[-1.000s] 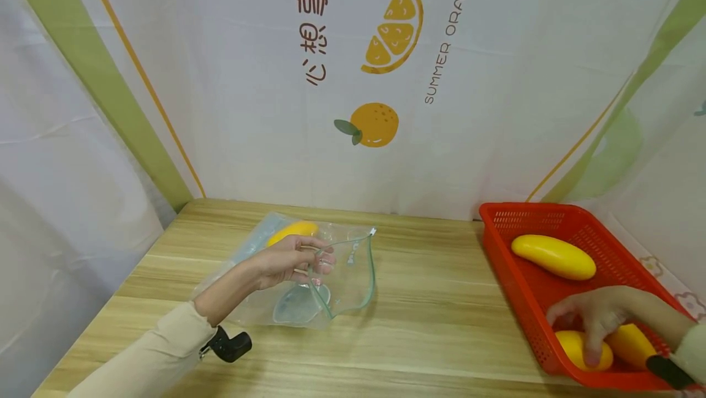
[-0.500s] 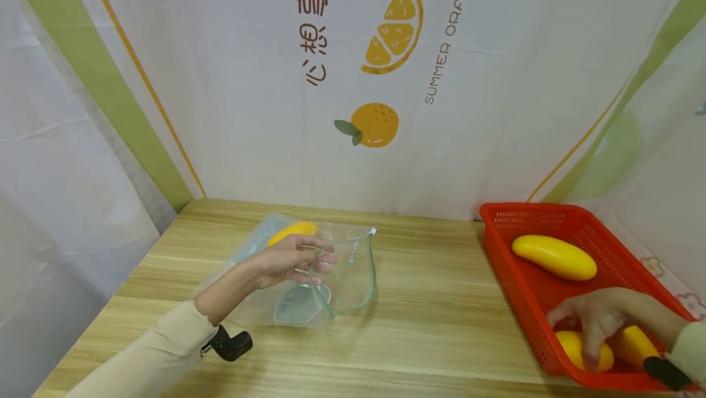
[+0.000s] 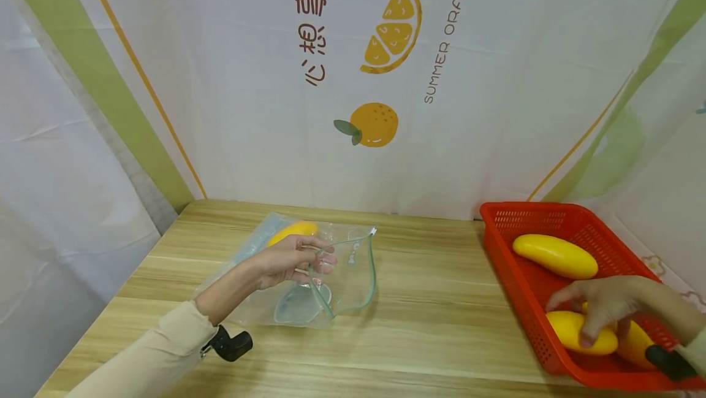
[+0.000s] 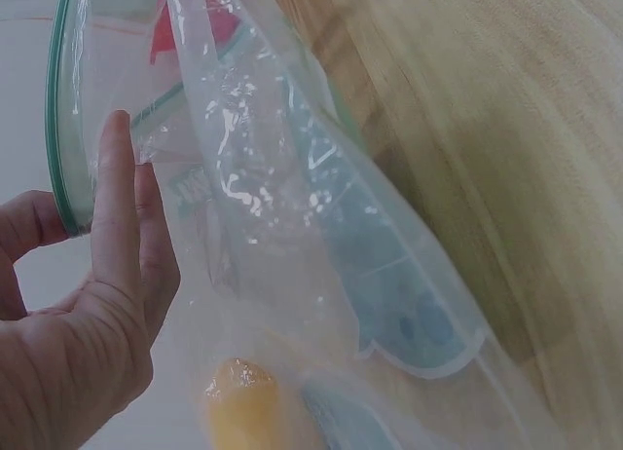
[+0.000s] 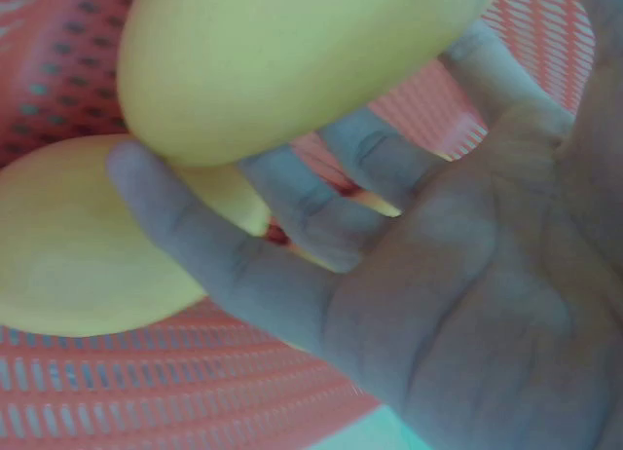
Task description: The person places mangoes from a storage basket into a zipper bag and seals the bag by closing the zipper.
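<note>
In the head view, my left hand [image 3: 289, 260] pinches the rim of a clear zip bag [image 3: 353, 287] that lies on the table, its mouth spread towards the right. One yellow mango [image 3: 291, 231] is inside the bag, and it also shows through the plastic in the left wrist view [image 4: 243, 406]. Over at the right, my right hand [image 3: 612, 305] holds another mango [image 3: 573, 332] inside the red basket [image 3: 518, 300], thumb on the near side and fingers beyond. In the right wrist view, the held mango [image 5: 282, 65] sits above a second mango [image 5: 78, 241].
Further back in the basket rests a mango [image 3: 554, 256], and one more [image 3: 634, 346] lies partly hidden under my right wrist. The wooden table [image 3: 430, 300] stretches between bag and basket. A printed curtain [image 3: 248, 110] hangs behind it.
My right hand has risen slightly, and the mango in its grip has come up and tilted a little. My left hand and the bag stay in place.
</note>
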`<state>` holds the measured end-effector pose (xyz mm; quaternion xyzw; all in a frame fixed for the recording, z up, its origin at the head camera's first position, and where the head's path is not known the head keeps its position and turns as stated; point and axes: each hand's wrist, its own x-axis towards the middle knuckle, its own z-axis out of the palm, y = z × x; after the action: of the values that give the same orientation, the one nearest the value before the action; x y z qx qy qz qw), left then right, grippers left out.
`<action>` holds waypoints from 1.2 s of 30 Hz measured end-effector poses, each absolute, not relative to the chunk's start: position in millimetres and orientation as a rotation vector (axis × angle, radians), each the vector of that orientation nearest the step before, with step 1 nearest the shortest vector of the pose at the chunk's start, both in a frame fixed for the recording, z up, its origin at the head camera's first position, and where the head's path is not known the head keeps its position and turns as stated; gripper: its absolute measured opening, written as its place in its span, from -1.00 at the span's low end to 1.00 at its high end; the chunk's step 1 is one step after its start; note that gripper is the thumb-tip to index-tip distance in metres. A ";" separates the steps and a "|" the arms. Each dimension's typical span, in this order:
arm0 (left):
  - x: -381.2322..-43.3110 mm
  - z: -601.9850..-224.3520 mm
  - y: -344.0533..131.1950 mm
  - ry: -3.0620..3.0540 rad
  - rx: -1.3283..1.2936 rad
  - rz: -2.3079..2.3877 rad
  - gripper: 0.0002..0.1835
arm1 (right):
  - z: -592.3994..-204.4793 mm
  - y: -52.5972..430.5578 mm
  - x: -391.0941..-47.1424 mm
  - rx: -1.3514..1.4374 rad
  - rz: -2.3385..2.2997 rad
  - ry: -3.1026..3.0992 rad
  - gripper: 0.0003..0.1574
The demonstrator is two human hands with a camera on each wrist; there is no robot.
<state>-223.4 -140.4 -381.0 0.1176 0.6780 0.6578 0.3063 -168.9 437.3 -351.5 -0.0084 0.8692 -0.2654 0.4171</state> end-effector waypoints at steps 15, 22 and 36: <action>-221.8 -379.4 -142.2 1.802 0.320 1.740 -0.41 | -330.4 466.0 -169.9 -0.146 -0.912 2.145 -0.23; -222.5 -381.2 -142.2 1.798 0.328 1.745 -0.44 | -323.1 478.5 -171.2 -0.153 -0.994 2.178 -0.22; -220.4 -376.2 -142.7 1.794 0.300 1.771 -0.42 | -317.1 482.0 -170.8 -0.147 -1.160 2.333 -0.41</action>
<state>-220.4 -142.7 -376.2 0.1129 0.6747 0.6661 0.2972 -170.8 482.0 -317.1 -0.0543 0.8625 -0.4289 0.2629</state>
